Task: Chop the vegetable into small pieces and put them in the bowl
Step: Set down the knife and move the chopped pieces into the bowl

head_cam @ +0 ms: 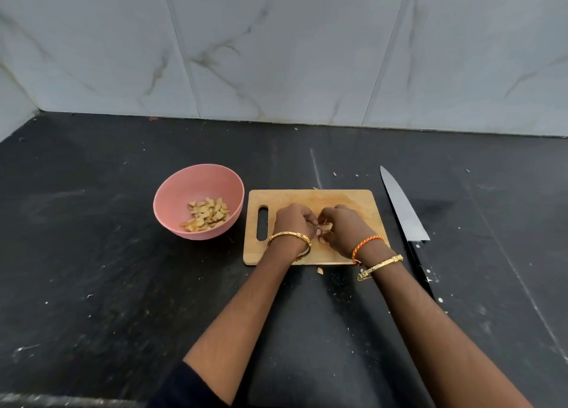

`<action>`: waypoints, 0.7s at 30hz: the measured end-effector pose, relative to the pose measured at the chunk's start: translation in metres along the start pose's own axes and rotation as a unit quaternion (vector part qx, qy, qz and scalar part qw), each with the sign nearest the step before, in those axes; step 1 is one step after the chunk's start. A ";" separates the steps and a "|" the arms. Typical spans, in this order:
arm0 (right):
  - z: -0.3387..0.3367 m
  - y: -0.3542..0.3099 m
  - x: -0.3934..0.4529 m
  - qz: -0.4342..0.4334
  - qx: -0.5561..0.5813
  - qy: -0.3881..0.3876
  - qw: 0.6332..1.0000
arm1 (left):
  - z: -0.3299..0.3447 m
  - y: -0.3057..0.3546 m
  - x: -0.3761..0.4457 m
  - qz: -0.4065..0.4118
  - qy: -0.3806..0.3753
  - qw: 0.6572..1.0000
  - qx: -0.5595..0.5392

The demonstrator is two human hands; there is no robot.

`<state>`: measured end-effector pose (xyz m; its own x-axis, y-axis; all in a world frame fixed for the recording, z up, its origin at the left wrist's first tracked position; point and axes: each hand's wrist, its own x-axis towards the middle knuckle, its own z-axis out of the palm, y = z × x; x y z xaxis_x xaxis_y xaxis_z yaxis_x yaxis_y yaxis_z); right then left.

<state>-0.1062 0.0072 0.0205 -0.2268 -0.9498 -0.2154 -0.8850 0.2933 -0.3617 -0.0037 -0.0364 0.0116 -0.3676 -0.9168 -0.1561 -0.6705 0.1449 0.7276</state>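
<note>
Behind both hands, a wall (276, 47) of grey-veined white tiles rises from the far edge of the dark stone counter (92, 269), which carries everything else and is flecked with pale scraps. Beneath the hands lies a wooden cutting board (310, 197) with a slot handle at its left end. Left of the left hand, just beside the board, stands a pink bowl (196, 180) holding a heap of small pale-yellow chopped pieces (207, 215). Right of the right hand, off the board and apart from it, a large knife (402, 210) rests on the counter, steel blade pointing away from the person, black handle toward them. The left hand (293, 223), with a gold bangle (289, 238) at its wrist, and the right hand (344, 226), with an orange thread band (367, 246) and a second gold bangle (381, 266) at its wrist, meet over the middle of the board. Grip state: fingers of both hands are curled inward and gather a few pale vegetable pieces (326, 226) between them, just above the board surface; how many pieces each hand has cannot be told. Nearest the person, just off the board's near edge between the two forearms, lies one stray vegetable piece (320, 271).
</note>
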 end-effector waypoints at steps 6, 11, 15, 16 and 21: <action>-0.005 -0.001 -0.001 0.020 0.041 0.004 0.999 | 0.002 -0.004 -0.006 0.017 0.010 1.000 -0.018; -0.001 -0.008 -0.001 0.031 0.030 0.031 0.999 | 0.002 -0.004 -0.008 0.028 0.000 0.999 0.017; 0.007 -0.017 0.001 0.016 -0.029 0.057 0.998 | -0.005 -0.003 -0.008 0.044 -0.033 0.997 0.055; 0.008 -0.018 0.000 0.012 -0.038 0.060 0.997 | -0.007 -0.004 -0.008 0.045 -0.042 0.997 0.054; 0.008 -0.018 -0.002 0.021 -0.030 0.070 0.997 | -0.008 -0.014 -0.006 0.024 -0.059 0.998 -0.013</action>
<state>-0.0865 0.0047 0.0201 -0.3144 -0.9441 -0.0990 -0.8956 0.3296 -0.2988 0.0136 -0.0357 0.0075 -0.4740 -0.8581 -0.1974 -0.6336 0.1767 0.7532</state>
